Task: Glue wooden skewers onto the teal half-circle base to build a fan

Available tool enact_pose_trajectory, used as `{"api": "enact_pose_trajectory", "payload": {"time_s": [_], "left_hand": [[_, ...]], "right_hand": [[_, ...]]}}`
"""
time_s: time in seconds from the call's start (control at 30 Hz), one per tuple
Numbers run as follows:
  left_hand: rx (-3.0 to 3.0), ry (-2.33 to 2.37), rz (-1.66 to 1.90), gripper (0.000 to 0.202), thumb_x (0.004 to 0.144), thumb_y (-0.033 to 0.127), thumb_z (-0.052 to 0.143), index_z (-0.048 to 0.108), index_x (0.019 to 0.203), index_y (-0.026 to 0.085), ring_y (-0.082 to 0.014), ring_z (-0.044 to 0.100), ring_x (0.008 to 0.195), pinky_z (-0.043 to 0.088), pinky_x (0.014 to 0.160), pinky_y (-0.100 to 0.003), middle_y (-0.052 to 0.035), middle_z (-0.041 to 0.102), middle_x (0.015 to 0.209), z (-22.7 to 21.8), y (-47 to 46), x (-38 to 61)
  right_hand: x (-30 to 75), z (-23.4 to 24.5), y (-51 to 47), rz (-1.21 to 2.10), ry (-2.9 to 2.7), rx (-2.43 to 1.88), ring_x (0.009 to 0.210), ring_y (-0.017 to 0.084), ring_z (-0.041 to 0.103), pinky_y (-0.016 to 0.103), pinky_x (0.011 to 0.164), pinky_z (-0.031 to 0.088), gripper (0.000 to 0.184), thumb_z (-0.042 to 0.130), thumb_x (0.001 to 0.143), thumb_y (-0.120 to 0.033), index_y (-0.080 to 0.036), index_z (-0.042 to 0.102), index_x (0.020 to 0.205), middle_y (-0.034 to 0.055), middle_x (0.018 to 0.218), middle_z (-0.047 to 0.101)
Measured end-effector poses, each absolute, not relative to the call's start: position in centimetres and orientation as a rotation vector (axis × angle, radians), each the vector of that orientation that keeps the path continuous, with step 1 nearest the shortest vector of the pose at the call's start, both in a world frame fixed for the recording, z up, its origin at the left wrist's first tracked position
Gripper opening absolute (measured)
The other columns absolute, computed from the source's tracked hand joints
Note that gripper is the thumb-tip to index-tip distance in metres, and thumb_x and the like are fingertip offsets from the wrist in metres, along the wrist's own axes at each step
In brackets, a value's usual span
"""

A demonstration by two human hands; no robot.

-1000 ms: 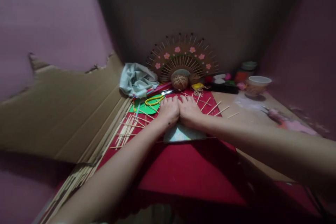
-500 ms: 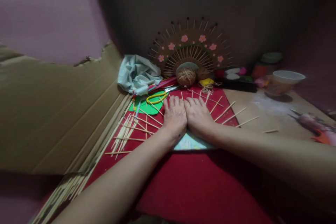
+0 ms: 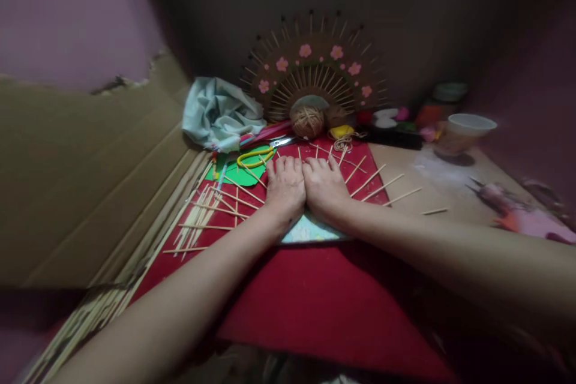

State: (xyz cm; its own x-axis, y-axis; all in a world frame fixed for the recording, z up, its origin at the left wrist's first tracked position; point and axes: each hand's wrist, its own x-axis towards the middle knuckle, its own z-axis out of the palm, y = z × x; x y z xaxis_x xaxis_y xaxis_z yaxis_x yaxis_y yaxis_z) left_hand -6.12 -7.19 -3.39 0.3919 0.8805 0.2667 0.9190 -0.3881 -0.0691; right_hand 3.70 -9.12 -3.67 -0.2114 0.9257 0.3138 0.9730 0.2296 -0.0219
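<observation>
While bare forearms reach in over the near edge of a red-covered bench [image 3: 310,294], a pale blue patterned piece [image 3: 311,231] lies set back from that edge, partly hidden beneath a person's palms. The left hand [image 3: 287,185] and right hand [image 3: 324,186] rest flat on it, side by side and touching, fingers pointing toward the far edge. Thin sticks [image 3: 373,180] radiate from around the hands toward both side edges. Beyond, yellow-handled scissors [image 3: 255,157] overlap a green sheet [image 3: 243,177]; a twine ball [image 3: 308,122] sits before a flower-decorated fan [image 3: 310,60] at the far edge.
</observation>
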Motion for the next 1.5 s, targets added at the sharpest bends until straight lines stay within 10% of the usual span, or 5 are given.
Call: {"api": "enact_pose_trajectory", "payload": {"time_s": [0.2, 0.6, 0.83, 1.5], "left_hand": [[-2.664, -1.408, -0.265, 0.038, 0.092, 0.022, 0.033, 0.052, 0.123, 0.01, -0.0276, 0.051, 0.111, 0.037, 0.096, -0.043, -0.0148, 0.06, 0.118, -2.0, -8.5, -8.1], [-2.645, -1.446, -0.253, 0.05, 0.094, 0.022, 0.026, 0.034, 0.14, 0.005, -0.0281, 0.032, 0.137, 0.016, 0.114, -0.048, -0.0182, 0.041, 0.145, -4.3, -10.8, -8.0], [-2.763, -1.535, -0.237, 0.049, 0.092, 0.024, 0.032, 0.038, 0.137, 0.007, -0.0269, 0.044, 0.126, 0.031, 0.106, -0.044, -0.0176, 0.049, 0.137, -2.9, -8.6, -8.5], [-2.563, -1.539, -0.248, 0.048, 0.087, 0.018, 0.038, 0.042, 0.132, 0.004, -0.0339, 0.041, 0.125, 0.014, 0.111, -0.053, -0.0198, 0.051, 0.132, -3.2, -8.2, -7.5]], "right_hand": [[4.7, -2.6, -11.1, -0.244, -2.273, -1.794, 0.099, 0.028, 0.051, 0.04, 0.09, 0.037, 0.029, 0.039, 0.09, -0.019, -0.011, 0.062, 0.105, 0.0153, 0.108, 0.061], [4.8, -3.9, -12.1, -0.345, -2.37, -1.723, 0.124, 0.034, 0.043, 0.05, 0.108, 0.023, 0.045, 0.03, 0.092, -0.017, -0.004, 0.05, 0.13, 0.0192, 0.138, 0.048], [4.5, -2.2, -11.6, -0.267, -2.411, -1.732, 0.118, 0.036, 0.045, 0.053, 0.104, 0.027, 0.041, 0.036, 0.089, -0.019, -0.006, 0.055, 0.123, 0.0199, 0.131, 0.052], [3.4, -3.7, -9.4, -0.312, -2.334, -1.751, 0.113, 0.032, 0.044, 0.046, 0.101, 0.029, 0.037, 0.033, 0.093, -0.018, -0.005, 0.053, 0.122, 0.0186, 0.128, 0.05]]}}
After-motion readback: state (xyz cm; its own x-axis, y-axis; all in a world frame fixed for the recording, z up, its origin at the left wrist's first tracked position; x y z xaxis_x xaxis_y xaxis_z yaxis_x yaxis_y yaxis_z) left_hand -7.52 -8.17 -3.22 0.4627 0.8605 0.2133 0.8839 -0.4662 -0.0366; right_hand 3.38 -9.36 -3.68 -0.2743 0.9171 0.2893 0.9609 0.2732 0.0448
